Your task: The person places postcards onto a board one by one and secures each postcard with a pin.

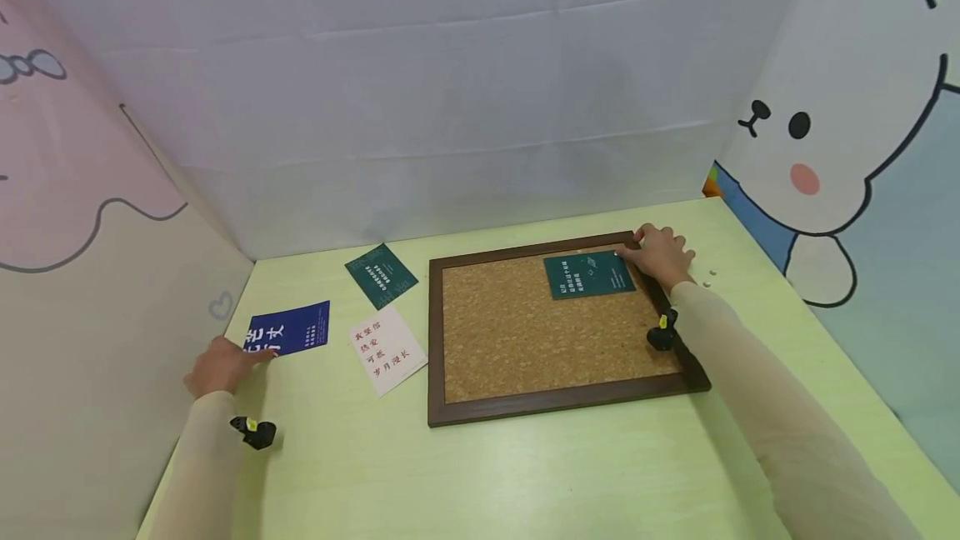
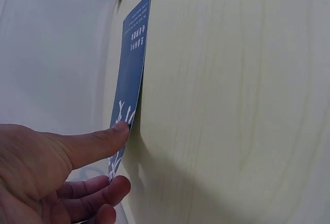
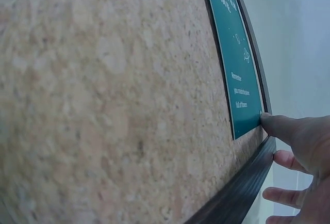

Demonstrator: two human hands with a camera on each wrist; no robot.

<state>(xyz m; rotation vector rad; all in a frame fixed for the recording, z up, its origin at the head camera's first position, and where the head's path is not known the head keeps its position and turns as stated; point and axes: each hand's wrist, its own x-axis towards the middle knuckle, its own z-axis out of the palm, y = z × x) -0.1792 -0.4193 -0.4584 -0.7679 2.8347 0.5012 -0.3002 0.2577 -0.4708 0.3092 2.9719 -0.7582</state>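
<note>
At the table's left, my left hand (image 1: 225,365) pinches the near left corner of a blue card (image 1: 303,329) with white characters. In the left wrist view the thumb (image 2: 105,139) lies on the card's printed face, with the other fingers behind its lower end. My right hand (image 1: 662,257) is at the far right corner of a cork board (image 1: 510,340) with a brown frame. Its thumb (image 3: 278,126) presses the top right corner of a dark green card (image 1: 588,275) lying on the cork; the other fingers extend past the frame's edge, loosely spread.
Between the blue card and the board lie a second green card (image 1: 381,275) and a pale pink card (image 1: 387,351) with red characters. Several small white pieces (image 1: 708,277) sit right of the board. A white cloth wall (image 1: 450,107) borders the table's back.
</note>
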